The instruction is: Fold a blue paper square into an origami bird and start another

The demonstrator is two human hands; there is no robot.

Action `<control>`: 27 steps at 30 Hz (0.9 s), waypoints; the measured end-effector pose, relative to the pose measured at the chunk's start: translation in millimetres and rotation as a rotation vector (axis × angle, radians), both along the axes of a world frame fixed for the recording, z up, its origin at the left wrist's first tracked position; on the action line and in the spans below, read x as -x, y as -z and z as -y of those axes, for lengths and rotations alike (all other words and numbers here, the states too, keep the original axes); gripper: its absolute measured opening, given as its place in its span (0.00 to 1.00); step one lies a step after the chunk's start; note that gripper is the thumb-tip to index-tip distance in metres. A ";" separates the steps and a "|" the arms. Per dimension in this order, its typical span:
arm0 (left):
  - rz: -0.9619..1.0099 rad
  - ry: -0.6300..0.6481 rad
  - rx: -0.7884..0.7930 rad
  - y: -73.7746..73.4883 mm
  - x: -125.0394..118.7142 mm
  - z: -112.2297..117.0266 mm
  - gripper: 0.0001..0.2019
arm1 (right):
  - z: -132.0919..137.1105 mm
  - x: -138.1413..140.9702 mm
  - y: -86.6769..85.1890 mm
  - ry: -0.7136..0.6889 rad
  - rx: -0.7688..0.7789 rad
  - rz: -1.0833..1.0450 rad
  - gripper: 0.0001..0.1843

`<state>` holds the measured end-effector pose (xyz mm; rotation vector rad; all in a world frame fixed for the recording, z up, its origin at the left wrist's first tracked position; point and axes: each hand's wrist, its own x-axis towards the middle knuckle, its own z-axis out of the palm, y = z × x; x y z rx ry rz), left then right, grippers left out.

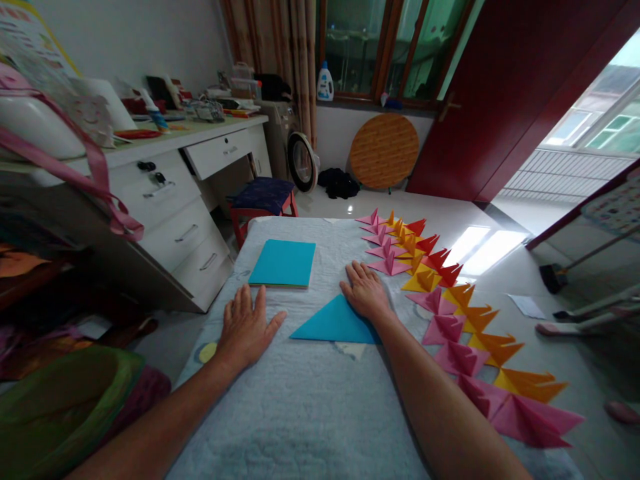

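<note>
The blue paper triangle [335, 320] lies flat in the middle of the cloth-covered table [310, 407], its long edge on the near side and one corner pointing to the left. The right hand [367, 290] rests palm down over the right part of this triangle; its fingers are stretched out and a little spread, reaching past the slanted edge onto the cloth, and they pinch nothing. The left hand [245, 327] is also palm down, to the left of the triangle and apart from it. Its fingers are slightly spread, with the thumb standing wide toward the triangle; I cannot tell if the whole palm touches the cloth.

Just beyond the left fingertips lies a stack of square paper [284, 263], with a blue sheet on top. Along the right side of the table stand folded paper birds in rows: pink birds [443, 328] on the left, yellow-orange birds [423, 279] beside them, and red birds [447, 273] at the far right.

Farther away, a stool [263, 195] with a dark cover is beyond the far left corner. A round wooden board [385, 150] leans on the far wall.
</note>
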<state>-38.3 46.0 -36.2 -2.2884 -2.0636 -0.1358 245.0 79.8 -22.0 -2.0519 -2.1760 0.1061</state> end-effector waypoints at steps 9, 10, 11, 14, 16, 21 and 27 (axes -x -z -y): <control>-0.041 0.006 -0.007 -1.5 -16.8 0.2 0.39 | -1.0 -17.4 -2.0 -0.004 0.017 0.010 0.31; -0.048 0.007 -0.010 -1.6 -17.3 0.0 0.39 | -1.2 -17.8 -1.8 -0.003 0.018 0.009 0.31; -0.056 0.009 -0.013 -1.6 -17.7 -0.3 0.38 | -1.2 -18.2 -1.6 -0.001 0.018 0.009 0.31; -0.076 0.017 -0.018 -0.9 -18.8 -1.7 0.38 | -0.9 -19.4 -0.6 0.008 0.016 0.006 0.31; -0.078 0.023 -0.020 -0.1 -20.0 -3.0 0.38 | -0.3 -20.7 0.0 0.015 0.015 0.007 0.31; -0.061 0.021 -0.014 -0.9 -25.0 -4.7 0.38 | 1.0 -24.3 1.1 0.019 0.006 0.013 0.31; -0.072 0.024 0.014 -6.2 -30.3 -4.0 0.38 | 1.1 -26.2 1.7 0.028 0.011 0.015 0.31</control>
